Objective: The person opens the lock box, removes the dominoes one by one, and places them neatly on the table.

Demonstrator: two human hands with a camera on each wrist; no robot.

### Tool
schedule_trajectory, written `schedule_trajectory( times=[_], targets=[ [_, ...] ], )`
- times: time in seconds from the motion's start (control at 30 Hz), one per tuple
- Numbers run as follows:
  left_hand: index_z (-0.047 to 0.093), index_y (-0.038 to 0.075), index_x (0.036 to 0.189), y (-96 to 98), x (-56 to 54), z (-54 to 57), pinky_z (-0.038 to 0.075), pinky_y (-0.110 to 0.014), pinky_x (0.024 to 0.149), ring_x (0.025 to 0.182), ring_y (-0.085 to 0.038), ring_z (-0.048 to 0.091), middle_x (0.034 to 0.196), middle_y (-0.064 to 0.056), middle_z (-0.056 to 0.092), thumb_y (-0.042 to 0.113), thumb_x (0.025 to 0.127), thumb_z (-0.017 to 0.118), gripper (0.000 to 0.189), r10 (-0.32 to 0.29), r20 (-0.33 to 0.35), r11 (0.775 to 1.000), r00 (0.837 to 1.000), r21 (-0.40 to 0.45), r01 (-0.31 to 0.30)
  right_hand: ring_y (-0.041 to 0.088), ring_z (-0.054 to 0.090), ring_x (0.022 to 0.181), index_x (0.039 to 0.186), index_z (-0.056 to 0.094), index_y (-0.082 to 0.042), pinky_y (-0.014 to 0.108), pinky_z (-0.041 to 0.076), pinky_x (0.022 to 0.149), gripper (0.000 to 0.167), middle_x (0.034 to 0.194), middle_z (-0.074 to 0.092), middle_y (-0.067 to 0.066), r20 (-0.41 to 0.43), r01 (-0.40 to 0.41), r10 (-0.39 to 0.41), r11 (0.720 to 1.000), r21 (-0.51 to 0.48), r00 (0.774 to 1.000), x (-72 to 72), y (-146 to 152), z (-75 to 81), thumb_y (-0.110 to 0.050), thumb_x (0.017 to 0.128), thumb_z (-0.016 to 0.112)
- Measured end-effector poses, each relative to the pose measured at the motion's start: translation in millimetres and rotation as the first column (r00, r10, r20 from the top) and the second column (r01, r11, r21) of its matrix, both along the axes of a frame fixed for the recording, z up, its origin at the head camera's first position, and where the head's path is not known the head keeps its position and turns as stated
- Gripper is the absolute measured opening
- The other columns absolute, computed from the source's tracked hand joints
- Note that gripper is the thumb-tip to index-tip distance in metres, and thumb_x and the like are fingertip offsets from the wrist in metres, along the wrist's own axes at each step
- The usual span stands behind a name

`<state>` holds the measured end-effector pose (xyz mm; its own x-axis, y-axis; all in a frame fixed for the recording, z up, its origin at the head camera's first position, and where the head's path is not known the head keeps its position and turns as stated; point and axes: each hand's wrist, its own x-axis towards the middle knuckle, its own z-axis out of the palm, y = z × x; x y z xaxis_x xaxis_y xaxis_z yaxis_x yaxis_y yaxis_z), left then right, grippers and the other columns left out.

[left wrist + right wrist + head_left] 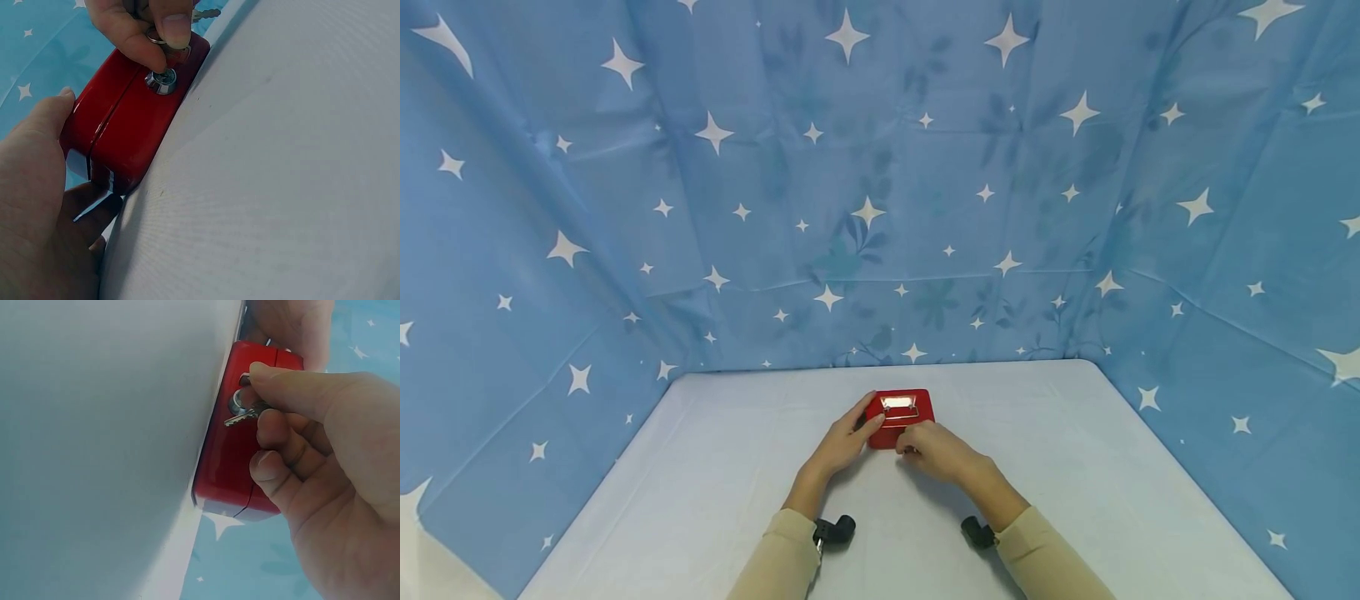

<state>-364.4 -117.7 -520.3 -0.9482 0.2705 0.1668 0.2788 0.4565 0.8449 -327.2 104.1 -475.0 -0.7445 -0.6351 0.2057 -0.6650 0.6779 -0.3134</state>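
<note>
on white bench [700, 500], glossy red box [132, 122], closed, silver lock [164, 84] in front; held at left end by left grip [841, 448]; lock partly hidden by right grip [938, 452], pinching key [240, 418]; starry blue curtain [895, 83] behind.

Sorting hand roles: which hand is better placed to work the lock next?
Likely the right hand: its fingers are at the lock, a key beside them. The left hand holds the red box at one end.

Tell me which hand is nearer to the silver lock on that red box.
Right. The right hand has its fingers at the lock, with a key beside them; the left hand holds the red box at its left end, farther away.
</note>
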Motion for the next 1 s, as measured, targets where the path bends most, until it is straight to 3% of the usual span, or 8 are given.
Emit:
schedule_trajectory(
  times=[0.43,1.0],
  targets=[
    [0.035,0.028,0.164,0.2,0.3,1.9,0.031,-0.060,0.125,0.156,-0.033,0.035,0.166,-0.007,0.041,0.058,0.103,0.054,0.070,-0.001,-0.008,1.000,1.000,-0.011,0.001,0.010,0.069,0.089,0.100,0.082,-0.011,0.036,0.063,0.090,0.011,0.097,0.080,-0.002,0.050,0.011,-0.006,0.996,-0.084,0.999,-5.3,4,-5.8,-0.008,0.089,0.082],
    [0.035,0.025,0.164,0.3,2.4,3.2,0.030,-0.060,0.125,0.156,-0.033,0.034,0.167,-0.006,0.040,0.056,0.104,0.054,0.070,0.001,-0.011,1.000,1.000,-0.020,-0.001,0.007,0.069,0.089,0.101,0.082,-0.013,0.038,0.063,0.091,0.013,0.098,0.080,-0.004,0.028,0.035,-0.033,0.996,-0.083,0.999,-6.9,5,-10.8,-0.012,0.088,0.084]
  ],
)
